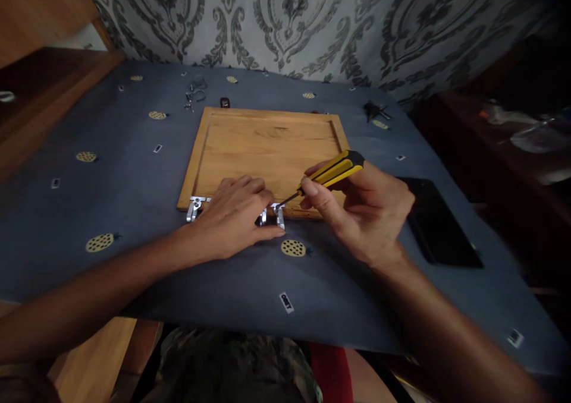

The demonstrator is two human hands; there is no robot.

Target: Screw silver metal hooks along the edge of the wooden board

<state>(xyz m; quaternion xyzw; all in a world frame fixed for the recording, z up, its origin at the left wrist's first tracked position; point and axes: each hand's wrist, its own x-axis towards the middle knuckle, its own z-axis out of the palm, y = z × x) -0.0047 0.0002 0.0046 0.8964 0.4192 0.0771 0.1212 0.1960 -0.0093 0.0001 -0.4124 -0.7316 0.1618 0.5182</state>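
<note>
Yellow-and-black screwdriver (pixel 336 171) set to a hinge (pixel 280 219) on a wooden panel (pixel 267 144)

Nearest, short of the panel, a camouflage-patterned garment (pixel 236 361) shows below a blue-grey pineapple-print tablecloth (pixel 200 296).

At the panel's near edge the left hand (pixel 238 213) lies palm down, fingers close together on the wood and thumb stretched out beside the hinge. It probably steadies panel and hinge alike; whether it also pinches something underneath is hidden. To its left, on the same edge, sits a second hinge (pixel 194 210); both jut toward the person, likely within easy reach.

By the panel's near right part, the right hand (pixel 368 204) is closed round the screwdriver, thumb and fingertips gathered at the front of the handle, presumably for fine control. The screwdriver's long axis slants: butt up and to the right, shaft down and left, its tip at or very near the hinge.

Right of the panel rests a black tablet-like slab (pixel 439 224), set aslant. The panel itself lies flat, raised border upward, long axis running left to right.

Beyond its far left corner are small metal parts (pixel 194 94); beyond its far right corner, a black clip-like object (pixel 377 112), both perhaps put there to leave the hands room. Behind the panel rises a damask-patterned wall covering (pixel 294 22).
</note>
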